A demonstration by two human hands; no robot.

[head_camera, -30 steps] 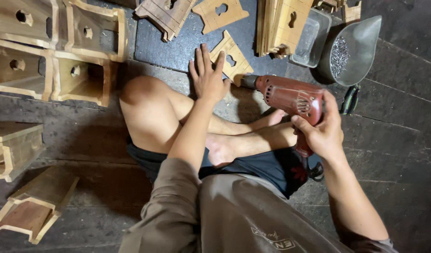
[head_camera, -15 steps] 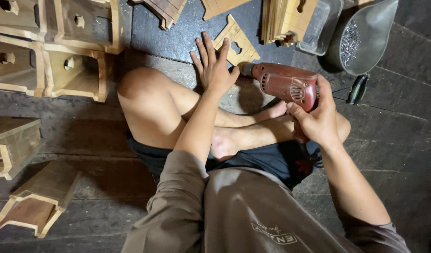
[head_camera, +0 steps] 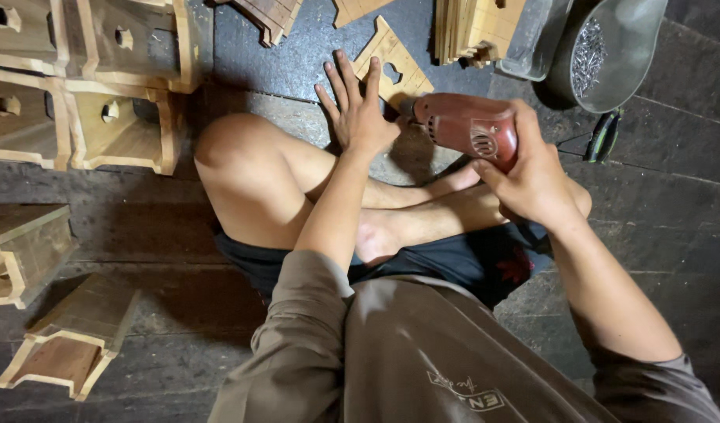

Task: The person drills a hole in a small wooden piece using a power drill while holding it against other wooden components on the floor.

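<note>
Plywood panel [head_camera: 395,66], upper middle of the frame, lies pinned flat under the open left hand [head_camera: 360,113]; thin, probably brittle. Right hand [head_camera: 532,176] wraps tight around the heavy-looking red drill [head_camera: 465,125].

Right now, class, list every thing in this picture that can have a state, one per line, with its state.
Left hand: open, fingers spread, pressing flat on the wooden cut-out piece.
Right hand: closed around the red electric drill.
Red electric drill: held, lying sideways, nose toward the piece.
Wooden cut-out piece: flat on the floor, already notched.
Grey scoop of nails: loaded, unattended.
Wooden box frames: assembled, on their sides, holes showing.
</note>
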